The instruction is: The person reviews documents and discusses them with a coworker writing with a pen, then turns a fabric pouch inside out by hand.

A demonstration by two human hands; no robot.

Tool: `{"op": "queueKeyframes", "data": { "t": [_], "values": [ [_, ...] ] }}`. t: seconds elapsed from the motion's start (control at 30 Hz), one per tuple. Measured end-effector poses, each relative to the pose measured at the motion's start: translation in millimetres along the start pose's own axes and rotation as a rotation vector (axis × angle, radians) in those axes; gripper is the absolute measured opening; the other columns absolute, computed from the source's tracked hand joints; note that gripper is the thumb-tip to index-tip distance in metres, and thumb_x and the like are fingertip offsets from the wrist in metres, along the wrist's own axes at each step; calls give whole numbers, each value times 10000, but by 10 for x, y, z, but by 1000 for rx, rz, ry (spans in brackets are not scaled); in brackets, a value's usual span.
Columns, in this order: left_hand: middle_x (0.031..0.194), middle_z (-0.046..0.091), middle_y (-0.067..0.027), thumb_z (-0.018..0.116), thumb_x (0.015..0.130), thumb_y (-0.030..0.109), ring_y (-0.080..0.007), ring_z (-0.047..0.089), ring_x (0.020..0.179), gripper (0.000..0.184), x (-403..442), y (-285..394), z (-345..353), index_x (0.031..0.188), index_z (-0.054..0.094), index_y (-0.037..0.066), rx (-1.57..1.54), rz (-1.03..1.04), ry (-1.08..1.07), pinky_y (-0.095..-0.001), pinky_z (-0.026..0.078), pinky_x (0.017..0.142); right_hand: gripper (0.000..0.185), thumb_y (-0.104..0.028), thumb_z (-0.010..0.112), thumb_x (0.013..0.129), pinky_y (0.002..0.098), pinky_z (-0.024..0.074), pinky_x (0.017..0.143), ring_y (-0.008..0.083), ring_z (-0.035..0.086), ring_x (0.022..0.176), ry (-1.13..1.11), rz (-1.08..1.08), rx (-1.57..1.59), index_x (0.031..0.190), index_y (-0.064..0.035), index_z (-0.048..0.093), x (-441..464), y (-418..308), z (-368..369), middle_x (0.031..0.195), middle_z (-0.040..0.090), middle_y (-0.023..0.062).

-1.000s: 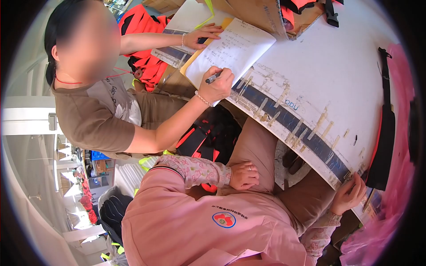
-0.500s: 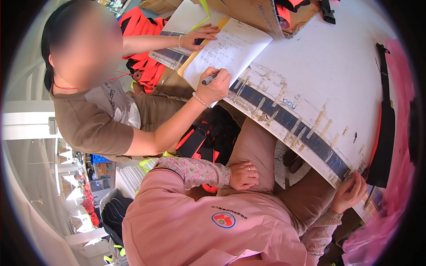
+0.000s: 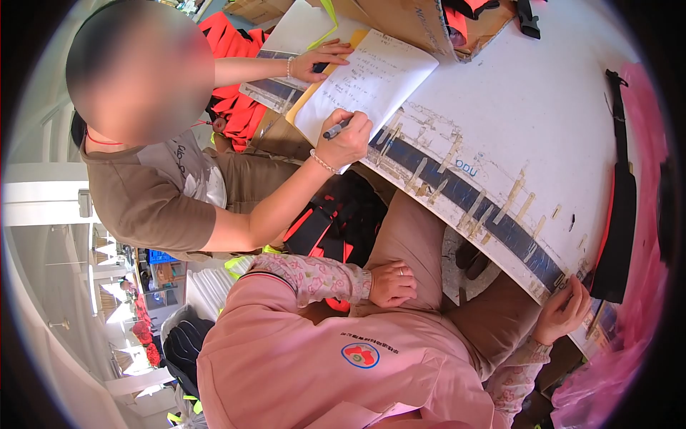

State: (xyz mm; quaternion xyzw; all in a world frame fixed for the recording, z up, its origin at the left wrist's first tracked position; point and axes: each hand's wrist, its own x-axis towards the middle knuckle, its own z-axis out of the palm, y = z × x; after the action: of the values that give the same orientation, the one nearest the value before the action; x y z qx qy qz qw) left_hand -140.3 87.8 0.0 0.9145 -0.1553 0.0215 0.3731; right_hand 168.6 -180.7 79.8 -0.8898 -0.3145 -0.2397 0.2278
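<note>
My left hand (image 3: pixel 393 284), with a ring on one finger, rests on my thigh (image 3: pixel 409 239). Its fingers lie loosely bent over the trouser cloth and hold nothing. At the table's near right corner, my right hand (image 3: pixel 563 312) lies against the edge of the white table (image 3: pixel 514 121). The fingers there are slightly curled and apart, with nothing visible in them. A black strap with a red edge (image 3: pixel 616 236) lies just beyond that hand. To my left, a co-worker's hand (image 3: pixel 344 139) holds a pen (image 3: pixel 337 129) on a handwritten sheet (image 3: pixel 379 75); their other hand (image 3: pixel 321 61) presses on the paper.
A cardboard box (image 3: pixel 421 25) with red and black pieces stands at the table's far side. A black buckle (image 3: pixel 528 20) lies beside it. Pink plastic sheeting (image 3: pixel 607 379) hangs at the right. Red and black straps (image 3: pixel 325 229) are piled between the co-worker and me.
The co-worker's head has shifted slightly to the right and the pen has tilted a little. Both my hands stay where they were.
</note>
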Motion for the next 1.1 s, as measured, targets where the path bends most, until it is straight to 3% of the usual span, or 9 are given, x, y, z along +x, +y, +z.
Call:
{"op": "queueKeyframes", "data": {
  "t": [1.1],
  "values": [
    [957,597,-9,678,777,138,-211,577,913,189,18,1,-27,967,682,144,1,5,10,-390,420,809,200,72,616,863,398,470,729,293,619,799,22,-17,0,1016,-31,693,22,-22,6,919,661,114]
  ]
}}
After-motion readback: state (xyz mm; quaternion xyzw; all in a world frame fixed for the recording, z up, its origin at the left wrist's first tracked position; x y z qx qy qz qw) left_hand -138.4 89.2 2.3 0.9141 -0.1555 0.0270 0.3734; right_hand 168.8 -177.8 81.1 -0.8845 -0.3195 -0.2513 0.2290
